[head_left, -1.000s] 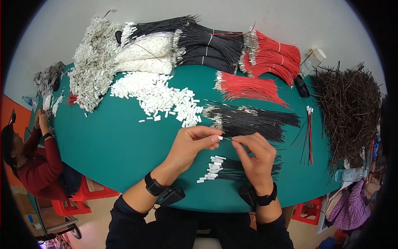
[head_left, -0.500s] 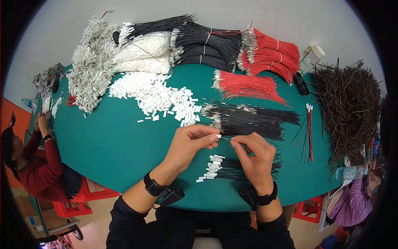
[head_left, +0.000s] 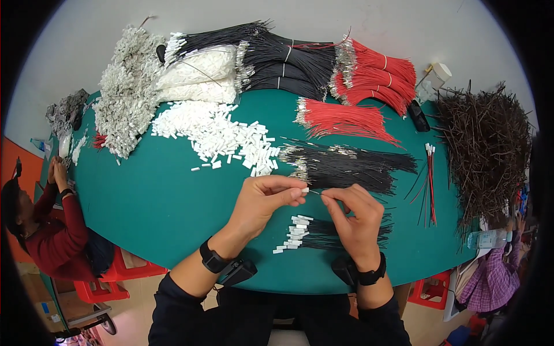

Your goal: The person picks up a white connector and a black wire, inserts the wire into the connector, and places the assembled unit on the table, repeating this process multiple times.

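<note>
Between the thumb and fingers of my left hand (head_left: 259,202) is a small white connector housing (head_left: 305,190). My right hand (head_left: 358,216) pinches a thin black wire (head_left: 315,193), whose end points at the housing; whether it sits inside is too small to tell. Both hands are held over the green table, close together. Just beyond them lies a bundle of loose black wires (head_left: 358,167) with metal terminals at their left ends. Below, partly covered by my right hand, black wires with white housings (head_left: 297,230) on their ends are laid side by side.
A heap of white housings (head_left: 213,135) spreads at far left, before filled plastic bags (head_left: 199,83). Black bundles (head_left: 288,63) and red bundles (head_left: 381,72) are stacked behind. A dark brown wire heap (head_left: 482,150) stands right, near a bottle (head_left: 487,239). A co-worker (head_left: 52,225) sits left.
</note>
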`<state>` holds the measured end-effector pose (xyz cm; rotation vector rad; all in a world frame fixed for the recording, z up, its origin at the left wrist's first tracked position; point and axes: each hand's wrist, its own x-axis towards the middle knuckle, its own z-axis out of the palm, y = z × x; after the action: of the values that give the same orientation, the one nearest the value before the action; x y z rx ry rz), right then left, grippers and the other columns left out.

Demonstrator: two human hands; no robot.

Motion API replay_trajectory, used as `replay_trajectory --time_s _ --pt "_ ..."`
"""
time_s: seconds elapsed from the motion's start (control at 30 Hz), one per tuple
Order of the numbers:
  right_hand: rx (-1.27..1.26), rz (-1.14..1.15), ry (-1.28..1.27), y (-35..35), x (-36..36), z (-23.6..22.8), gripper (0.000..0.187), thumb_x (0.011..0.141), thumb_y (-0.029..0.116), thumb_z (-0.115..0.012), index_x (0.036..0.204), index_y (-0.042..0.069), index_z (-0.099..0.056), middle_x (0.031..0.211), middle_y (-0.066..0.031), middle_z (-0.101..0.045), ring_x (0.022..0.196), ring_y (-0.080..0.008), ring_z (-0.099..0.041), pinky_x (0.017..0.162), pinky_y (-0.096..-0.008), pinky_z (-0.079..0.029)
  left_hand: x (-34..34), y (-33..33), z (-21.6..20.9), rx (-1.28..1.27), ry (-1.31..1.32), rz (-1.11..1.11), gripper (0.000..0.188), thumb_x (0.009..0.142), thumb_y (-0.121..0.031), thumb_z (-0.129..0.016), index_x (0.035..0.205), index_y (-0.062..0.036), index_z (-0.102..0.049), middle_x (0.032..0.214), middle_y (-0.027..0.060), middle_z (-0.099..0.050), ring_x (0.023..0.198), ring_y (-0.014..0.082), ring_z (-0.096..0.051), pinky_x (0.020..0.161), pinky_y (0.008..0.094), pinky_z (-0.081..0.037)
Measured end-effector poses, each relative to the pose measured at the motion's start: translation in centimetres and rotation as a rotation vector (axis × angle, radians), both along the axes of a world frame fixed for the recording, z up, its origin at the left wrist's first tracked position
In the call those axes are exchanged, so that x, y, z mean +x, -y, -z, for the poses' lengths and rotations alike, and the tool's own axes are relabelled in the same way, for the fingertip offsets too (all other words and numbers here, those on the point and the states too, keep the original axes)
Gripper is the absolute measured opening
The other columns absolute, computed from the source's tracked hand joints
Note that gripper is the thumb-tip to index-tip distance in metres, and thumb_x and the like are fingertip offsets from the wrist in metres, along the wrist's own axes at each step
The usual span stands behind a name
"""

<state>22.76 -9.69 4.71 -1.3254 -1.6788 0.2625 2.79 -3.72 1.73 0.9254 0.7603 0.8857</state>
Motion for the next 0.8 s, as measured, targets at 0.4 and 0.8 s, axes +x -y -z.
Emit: replay_trajectory --time_s 0.4,0.8 --pt "-0.003 -0.006 0.011 0.05 -0.06 0.0 0.011 0.083 -0.001 -0.081 0.093 0.002 -0.077 0.08 -0.0075 -0.074 0.065 -0.0191 -0.06 0.056 -0.0296 -0.044 -0.02 0.16 -0.34 0.112 -0.098 -0.009 0.016 0.093 -0.001 -0.077 0.109 0.0033 -0.077 0.098 0.0112 -0.078 0.089 0.0147 -0.074 0.082 0.0263 -0.059" --pt "-0.016 -0.052 0.045 0.13 -0.17 0.14 0.013 0.081 -0.003 -0.081 0.091 0.003 -0.076 0.078 -0.0082 -0.073 0.065 -0.0224 -0.062 0.058 -0.0327 -0.047 0.1 0.39 -0.29 0.146 -0.115 0.038 0.014 0.091 0.006 -0.076 0.105 0.0051 -0.077 0.099 0.0112 -0.076 0.088 0.016 -0.074 0.081 0.0274 -0.06"
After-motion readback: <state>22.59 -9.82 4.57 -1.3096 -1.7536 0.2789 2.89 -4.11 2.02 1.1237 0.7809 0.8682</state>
